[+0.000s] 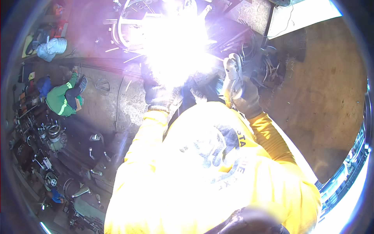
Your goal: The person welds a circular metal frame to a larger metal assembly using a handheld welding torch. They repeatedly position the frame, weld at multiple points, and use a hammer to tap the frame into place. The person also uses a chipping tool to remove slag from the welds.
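A blinding white welding arc (177, 43) burns at the top middle and washes out the work around it. My gloved right hand (246, 97) is wrapped round a silver, plier-like electrode holder (232, 74), right of the glare. From its head a thin rod (219, 59) runs left into the light. Below the arc, my gloved left hand (160, 95) reaches up to the work. Glare hides its fingers, so whether it grips anything cannot be made out. Yellow sleeves cover both forearms.
Curved metal pieces (117, 35) lie left of the arc, cables (249, 50) to its right. A brown sheet (319, 89) spans the right. At the left, a person in green (62, 97) bends low, near machine parts (54, 134) and a pale bundle (52, 47).
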`<state>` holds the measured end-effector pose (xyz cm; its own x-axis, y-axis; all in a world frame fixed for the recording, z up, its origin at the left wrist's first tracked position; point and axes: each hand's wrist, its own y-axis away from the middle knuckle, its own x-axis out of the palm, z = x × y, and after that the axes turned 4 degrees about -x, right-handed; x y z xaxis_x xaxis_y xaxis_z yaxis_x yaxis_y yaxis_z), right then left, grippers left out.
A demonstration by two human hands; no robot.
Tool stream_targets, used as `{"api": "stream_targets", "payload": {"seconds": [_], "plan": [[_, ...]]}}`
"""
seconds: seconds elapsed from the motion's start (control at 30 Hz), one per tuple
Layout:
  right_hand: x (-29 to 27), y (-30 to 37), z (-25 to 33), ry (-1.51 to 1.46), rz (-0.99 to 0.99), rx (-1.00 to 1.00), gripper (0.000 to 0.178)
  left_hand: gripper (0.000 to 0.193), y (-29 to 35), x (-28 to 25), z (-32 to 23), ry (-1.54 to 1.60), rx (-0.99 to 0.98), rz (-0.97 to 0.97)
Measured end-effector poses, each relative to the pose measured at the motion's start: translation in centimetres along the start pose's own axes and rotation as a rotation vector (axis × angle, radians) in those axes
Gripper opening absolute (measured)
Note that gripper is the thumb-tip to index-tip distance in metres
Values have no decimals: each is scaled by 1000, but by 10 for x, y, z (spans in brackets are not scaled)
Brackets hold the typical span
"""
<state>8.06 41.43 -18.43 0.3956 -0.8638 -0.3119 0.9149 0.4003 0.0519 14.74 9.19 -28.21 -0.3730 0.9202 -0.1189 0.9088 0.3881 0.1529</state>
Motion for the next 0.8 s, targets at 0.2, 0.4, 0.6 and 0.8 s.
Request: {"api": "stream_targets", "payload": {"seconds": [0.2,0.4,0.6,0.8], "plan": [[-2,0,-9,12,25,85,43,59,13,1,-58,-1128,318,-190],[-4,-1,-1,-116,75,-35,19,71,15,-3,-50,-1132,362,-189],[-4,3,-22,162,-129,-171,27,86,13,-4,-47,-995,357,-159],[-6,0,-25,203,-240,-17,34,107,13,-5,-49,-801,124,-166]]}}
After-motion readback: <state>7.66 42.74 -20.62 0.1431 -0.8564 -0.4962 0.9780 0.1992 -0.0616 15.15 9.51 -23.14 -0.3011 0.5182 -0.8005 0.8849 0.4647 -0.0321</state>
